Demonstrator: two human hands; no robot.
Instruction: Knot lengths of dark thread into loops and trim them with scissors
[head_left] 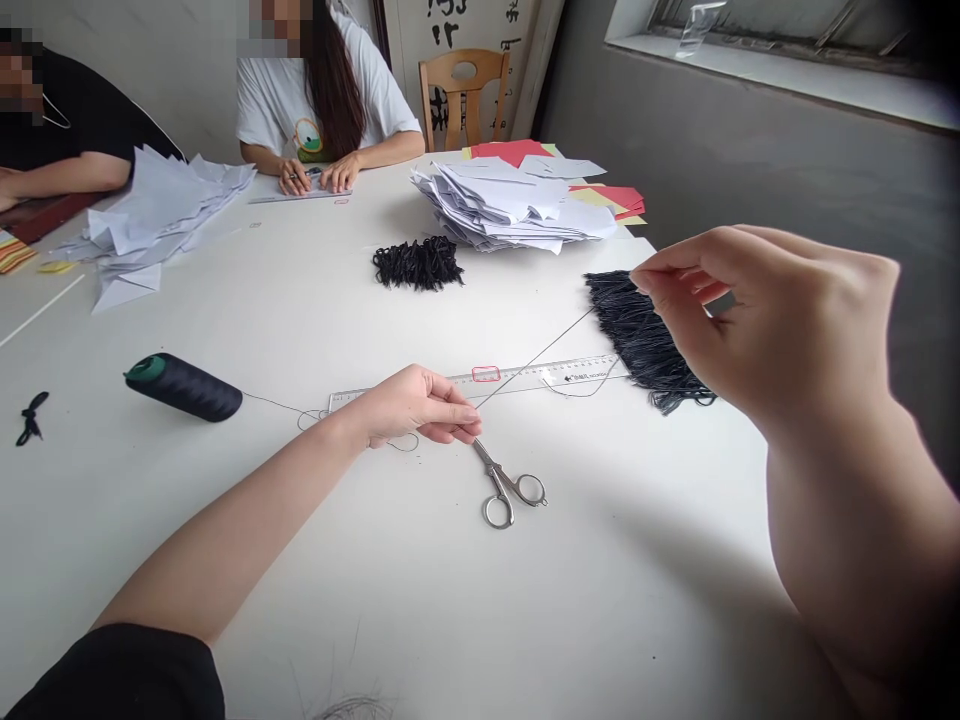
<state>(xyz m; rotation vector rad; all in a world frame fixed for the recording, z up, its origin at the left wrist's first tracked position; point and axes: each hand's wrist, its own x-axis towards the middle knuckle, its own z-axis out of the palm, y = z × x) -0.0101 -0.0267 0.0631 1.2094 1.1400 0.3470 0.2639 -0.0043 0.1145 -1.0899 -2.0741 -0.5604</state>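
A thin black thread [536, 358] runs taut on a slant between my two hands. My left hand [420, 405] pinches its lower end above a clear ruler [525, 379]. Raised at the right, my right hand [780, 310] pinches the upper part between thumb and forefinger. Behind that hand lies a bundle of cut black threads [634, 330], partly covered by it. The thread trails left in loose loops to a black spool [187, 388] lying on its side. Metal scissors [504, 485] rest just below my left hand, their blades partly hidden by it.
A bunch of looped black thread [418, 263] lies mid-table, with a stack of white paper [510, 205] behind it. More folded paper [161, 205] is at the left, and a small black knot [31, 418] is nearer. Across the white table, a person [322, 110] works over a ruler.
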